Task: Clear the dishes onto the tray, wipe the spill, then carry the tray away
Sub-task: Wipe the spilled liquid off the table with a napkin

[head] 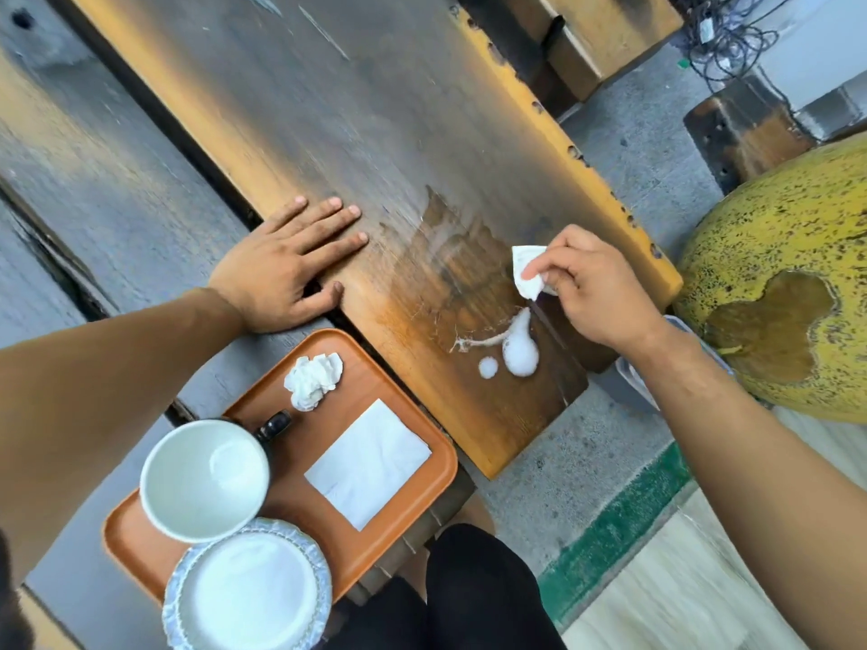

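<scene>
The dishes look done with, and the step in hand is wiping the spill.

Nearest sits the tray [413, 443], my landmark here, orange, at the worktop's near edge. It holds a plate [248, 588] at its near end, empty and white with a frilled rim. Just beyond it is a cup [204, 478], also empty (only a pale sheen shows inside). A flat napkin [368, 464] lies to the cup's right, and a crumpled wad [313, 380] sits at the far end.

Beyond the tray's right corner, on the worktop [328, 110], lies the spill [518, 349]: two white pools with a thin streak, unwiped. Past them is a broad damp smear.

Just past the spill, the right hand [591, 286] pinches a folded tissue [528, 272] between thumb and fingers. The tissue sits just above the larger pool; whether it touches the wood I cannot tell.

Beyond the tray's far left corner, the left hand [286, 265] lies flat, fingers straight, pressing the worktop and gripping nothing.

The next move, I judge, calls for drawing the tissue toward the tray through both pools, pressing enough to soak rather than smear.
</scene>
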Demonstrator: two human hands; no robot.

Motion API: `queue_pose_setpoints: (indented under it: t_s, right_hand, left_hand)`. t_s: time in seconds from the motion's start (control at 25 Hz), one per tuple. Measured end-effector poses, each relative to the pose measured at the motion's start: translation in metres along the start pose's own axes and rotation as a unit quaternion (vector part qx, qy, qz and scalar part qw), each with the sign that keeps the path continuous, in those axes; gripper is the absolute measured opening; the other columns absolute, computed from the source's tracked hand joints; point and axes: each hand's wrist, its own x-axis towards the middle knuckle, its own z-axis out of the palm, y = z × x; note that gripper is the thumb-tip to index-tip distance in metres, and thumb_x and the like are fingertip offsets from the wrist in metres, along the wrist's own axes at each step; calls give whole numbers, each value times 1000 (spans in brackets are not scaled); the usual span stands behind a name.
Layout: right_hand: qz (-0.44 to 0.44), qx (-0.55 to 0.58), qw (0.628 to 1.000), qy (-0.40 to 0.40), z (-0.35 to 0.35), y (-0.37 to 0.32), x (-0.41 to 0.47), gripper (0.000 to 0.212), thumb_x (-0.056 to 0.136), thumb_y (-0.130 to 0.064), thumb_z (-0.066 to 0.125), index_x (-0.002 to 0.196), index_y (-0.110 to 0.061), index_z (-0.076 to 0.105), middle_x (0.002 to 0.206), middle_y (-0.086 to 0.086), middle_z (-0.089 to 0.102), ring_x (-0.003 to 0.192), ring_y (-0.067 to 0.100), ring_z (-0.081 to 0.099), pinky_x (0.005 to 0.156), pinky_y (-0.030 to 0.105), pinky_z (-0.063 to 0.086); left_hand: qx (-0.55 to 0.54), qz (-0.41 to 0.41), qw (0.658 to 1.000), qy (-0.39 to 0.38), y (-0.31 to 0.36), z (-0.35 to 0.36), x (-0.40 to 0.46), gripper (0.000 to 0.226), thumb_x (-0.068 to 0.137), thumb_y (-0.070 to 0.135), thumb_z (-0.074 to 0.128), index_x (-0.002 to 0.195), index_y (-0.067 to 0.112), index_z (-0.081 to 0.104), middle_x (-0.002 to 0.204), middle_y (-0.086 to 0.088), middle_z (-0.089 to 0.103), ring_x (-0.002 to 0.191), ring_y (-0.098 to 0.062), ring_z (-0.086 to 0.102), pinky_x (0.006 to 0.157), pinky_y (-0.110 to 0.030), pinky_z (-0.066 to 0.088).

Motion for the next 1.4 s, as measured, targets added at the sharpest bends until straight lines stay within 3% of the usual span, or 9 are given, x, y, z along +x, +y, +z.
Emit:
queue_pose_setpoints:
  t_s: [0.08,0.2,0.36,0.6,0.76,0.88,1.04,1.2,1.4]
  right_hand:
    - [60,21,998,-21,14,-1,-17,23,94,0,60,97,-16,76,95,-4,54,88,15,55,85,35,48]
    - [96,55,994,-19,44,-18,-56,21,94,-6,63,99,-20,77,96,-6,57,85,3,53,82,13,42]
    - [85,107,986,-94,59,-39,-94,23,94,-4,63,98,-20,79,97,-6,60,86,4,58,78,14,42]
    - [113,110,987,16,38,-38,-24,20,95,-9,63,99,-23,78,93,-5,58,77,-6,52,72,7,36]
    - [-14,44,991,-126,55,-51,5,19,98,-11,60,105,-17,77,99,-6,54,91,7,51,85,21,40]
    - [-133,-2,952,-277,51,-46,-25,21,100,-13,57,106,-21,75,99,-8,52,98,8,49,89,29,45]
    - [-124,-10,910,-396,25,-34,-40,24,100,-10,55,100,-25,74,96,-14,51,93,4,50,87,33,46]
    - [27,123,965,-232,-15,-15,-21,25,98,-8,59,94,-29,71,95,-10,59,86,5,58,77,24,44]
    - [125,272,948,-107,-12,-7,-29,34,102,-7,53,89,-36,62,89,-18,63,80,6,53,73,29,41]
  left_hand:
    - [-6,-3,1000,7,0,-2,1,66,99,46,42,159,18,40,168,-10,31,157,-32,27,126,-59,22]
    - [-5,-10,1000,12,2,-1,1,66,98,46,42,158,19,41,168,-9,32,157,-31,28,126,-58,22]
    - [-2,-9,1000,8,2,-1,2,66,98,46,42,158,18,41,168,-9,32,157,-31,28,126,-58,22]
    - [5,-10,1000,11,3,-1,1,65,98,44,42,158,18,41,168,-9,31,157,-32,28,127,-57,21]
    - [6,-8,1000,10,2,-1,1,66,98,44,41,158,18,40,168,-9,31,157,-32,28,126,-58,22]
    - [7,-8,1000,8,2,0,2,66,98,44,41,159,19,40,168,-9,31,156,-32,28,126,-57,22]
    - [15,-8,1000,11,1,0,0,66,98,44,41,159,18,39,168,-9,31,156,-32,28,126,-57,22]
    - [16,-9,1000,7,1,-1,1,66,98,44,40,159,18,39,169,-9,30,157,-32,28,127,-57,22]
    - [19,-10,1000,12,1,1,1,66,98,44,40,159,18,40,168,-9,32,157,-31,28,127,-56,21]
